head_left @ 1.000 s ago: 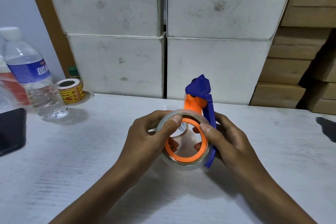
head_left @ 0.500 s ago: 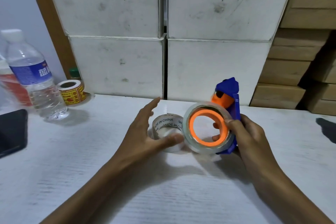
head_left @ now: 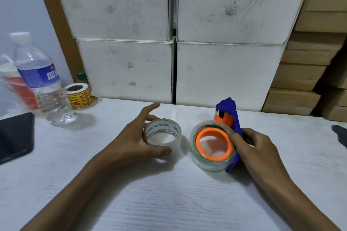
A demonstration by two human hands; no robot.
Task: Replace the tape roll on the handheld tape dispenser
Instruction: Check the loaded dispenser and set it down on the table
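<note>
1. The empty core, on the counter, is grasped in the grip of the left hand.
2. The tape dispenser, tape roll mounted, is clasped just beside it in the grip of the right hand.

Probably a packing or stock room: stacked white boxes and brown cartons behind a worktable.

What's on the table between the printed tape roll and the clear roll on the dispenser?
Nothing: the head view shows only a narrow strip of bare white table between the printed tape roll and the clear roll on the tape dispenser.
</note>
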